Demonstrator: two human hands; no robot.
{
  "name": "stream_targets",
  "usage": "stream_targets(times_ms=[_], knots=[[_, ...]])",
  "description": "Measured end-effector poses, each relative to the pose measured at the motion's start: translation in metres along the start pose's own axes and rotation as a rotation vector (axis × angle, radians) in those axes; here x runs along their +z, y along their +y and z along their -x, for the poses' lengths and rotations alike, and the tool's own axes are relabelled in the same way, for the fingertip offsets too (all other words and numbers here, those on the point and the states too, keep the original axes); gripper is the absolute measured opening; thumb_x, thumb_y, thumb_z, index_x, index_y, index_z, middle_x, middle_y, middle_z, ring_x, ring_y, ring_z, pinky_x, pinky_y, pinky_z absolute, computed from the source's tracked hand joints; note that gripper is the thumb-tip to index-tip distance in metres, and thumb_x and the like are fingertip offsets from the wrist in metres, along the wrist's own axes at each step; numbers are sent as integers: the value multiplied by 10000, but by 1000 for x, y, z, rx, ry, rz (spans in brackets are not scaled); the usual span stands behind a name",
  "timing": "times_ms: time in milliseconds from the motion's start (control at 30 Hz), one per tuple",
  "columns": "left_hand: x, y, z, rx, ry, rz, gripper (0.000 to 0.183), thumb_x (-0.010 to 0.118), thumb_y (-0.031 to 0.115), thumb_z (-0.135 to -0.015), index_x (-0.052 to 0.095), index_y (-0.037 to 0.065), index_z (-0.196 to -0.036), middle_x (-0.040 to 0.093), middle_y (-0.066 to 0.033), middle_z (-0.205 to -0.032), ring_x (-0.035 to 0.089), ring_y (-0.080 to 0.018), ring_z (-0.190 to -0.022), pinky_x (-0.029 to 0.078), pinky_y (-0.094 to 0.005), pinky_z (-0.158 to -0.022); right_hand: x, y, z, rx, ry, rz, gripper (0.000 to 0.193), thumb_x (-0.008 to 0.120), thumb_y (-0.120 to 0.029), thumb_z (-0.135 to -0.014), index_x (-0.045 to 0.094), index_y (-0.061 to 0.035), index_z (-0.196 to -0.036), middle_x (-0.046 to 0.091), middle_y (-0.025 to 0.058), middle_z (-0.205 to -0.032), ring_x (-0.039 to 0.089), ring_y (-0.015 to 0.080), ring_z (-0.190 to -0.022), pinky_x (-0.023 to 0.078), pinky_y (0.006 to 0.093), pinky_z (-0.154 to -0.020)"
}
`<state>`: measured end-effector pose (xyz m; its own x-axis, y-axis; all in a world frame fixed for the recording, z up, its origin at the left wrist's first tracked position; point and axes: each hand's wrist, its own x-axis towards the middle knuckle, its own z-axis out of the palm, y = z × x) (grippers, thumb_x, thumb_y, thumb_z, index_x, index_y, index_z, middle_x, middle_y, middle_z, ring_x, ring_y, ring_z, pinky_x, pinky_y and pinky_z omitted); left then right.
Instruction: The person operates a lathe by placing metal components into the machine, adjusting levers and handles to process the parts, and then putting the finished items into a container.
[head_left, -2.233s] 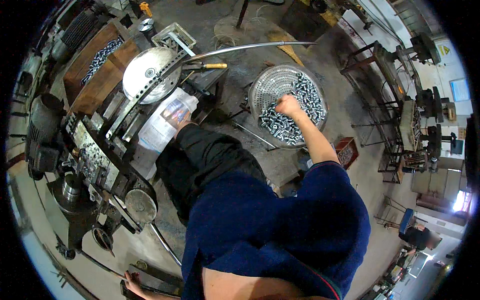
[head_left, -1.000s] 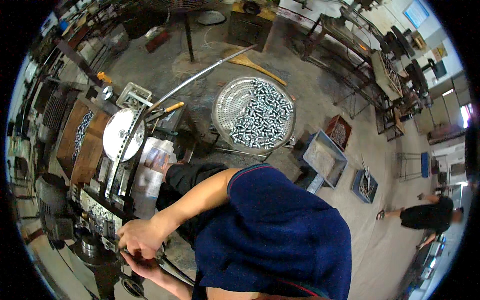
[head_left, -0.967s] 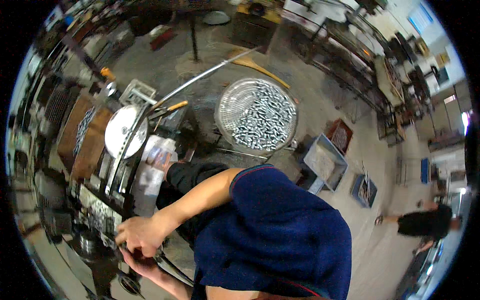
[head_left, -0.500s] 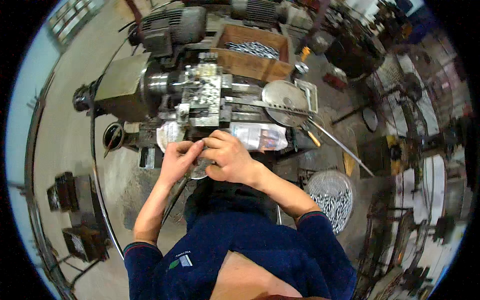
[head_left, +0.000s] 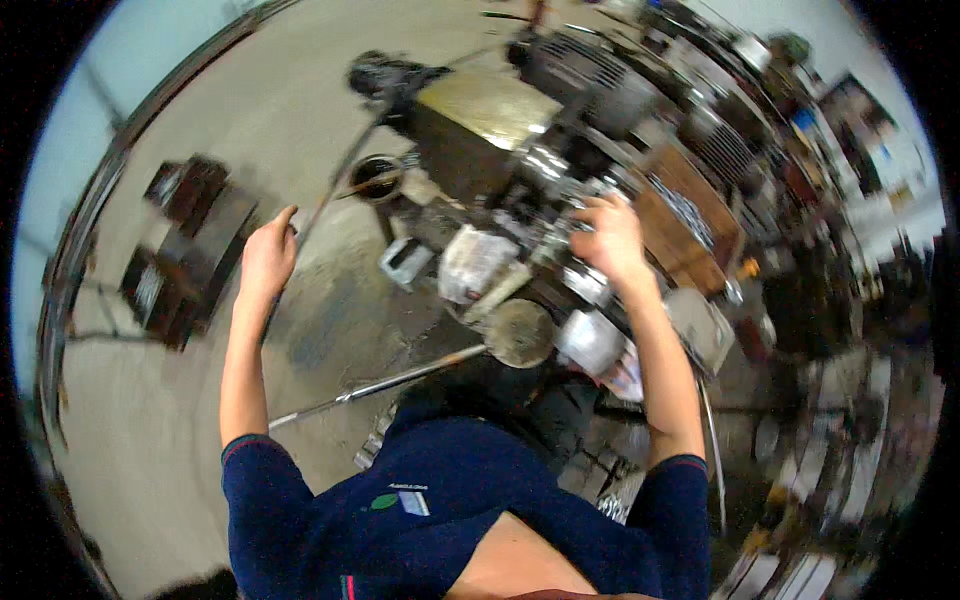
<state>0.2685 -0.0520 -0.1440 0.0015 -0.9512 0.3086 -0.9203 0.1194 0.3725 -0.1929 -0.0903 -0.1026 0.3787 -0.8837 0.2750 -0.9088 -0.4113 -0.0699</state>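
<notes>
Nearest to us, below and to the right of our left hand [head_left: 268,258], a long, slim metal rod [head_left: 375,387] slants up toward a round, dull grey metal disc [head_left: 520,333], which sits below and left of our right hand [head_left: 610,235]. The left hand is raised over the grey floor [head_left: 330,300], well apart from the other, one finger out and the rest curled; whether it pinches anything we cannot tell. Our right hand bends its fingers over the dark metal machine [head_left: 520,205], near its shiny metal cylinder [head_left: 543,165]; blur keeps us from telling whether they grip, touch or hover. To the right of that hand we see a brown wooden box [head_left: 680,245] of silvery metal pieces [head_left: 685,210], and farther beyond the hand stands a ribbed grey motor [head_left: 587,80].
</notes>
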Motion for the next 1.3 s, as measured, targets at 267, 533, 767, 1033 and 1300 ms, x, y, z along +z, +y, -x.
stream_targets(times_ms=[267, 533, 767, 1033, 1300], knots=[[20, -39, 61, -481, -309, 225, 445, 662, 417, -773, 595, -18, -836, 638, -147, -691, 652, -271, -713, 492, -400, -668, 51, 19, -42, -101, 117, 232, 221, 642, -229, -531, 718, -96, -690, 655, 103, -765, 586, 264, -870, 284, 439, -1071], [29, -38, 54, -432, -233, 113, 429, 689, 379, -707, 586, -11, -851, 630, -191, -751, 625, -354, -768, 489, -436, -698, 59, 16, -57, -20, 15, 244, 211, 633, -203, -537, 709, -92, -699, 645, 99, -741, 599, 266, -836, 272, 437, -1076], [33, -38, 58, -412, -208, 32, 385, 671, 356, -713, 593, 11, -867, 634, -190, -777, 618, -367, -800, 483, -457, -715, 58, 17, -56, -6, -15, 190, 240, 616, -186, -548, 716, -89, -744, 668, 94, -840, 606, 274, -847, 265, 432, -1081], [30, -37, 58, -410, -181, 79, 431, 686, 395, -697, 602, 12, -874, 627, -213, -811, 609, -369, -821, 469, -441, -710, 71, 26, -58, -10, 24, 208, 204, 626, -195, -542, 693, -75, -694, 655, 110, -812, 609, 285, -851, 326, 425, -1039], [34, -39, 61, -436, -170, 43, 456, 682, 392, -705, 600, 11, -941, 631, -205, -819, 617, -344, -862, 473, -434, -756, 55, 18, -56, -42, -62, 197, 269, 622, -197, -550, 717, -98, -782, 661, 112, -912, 600, 280, -922, 338, 435, -1034]])
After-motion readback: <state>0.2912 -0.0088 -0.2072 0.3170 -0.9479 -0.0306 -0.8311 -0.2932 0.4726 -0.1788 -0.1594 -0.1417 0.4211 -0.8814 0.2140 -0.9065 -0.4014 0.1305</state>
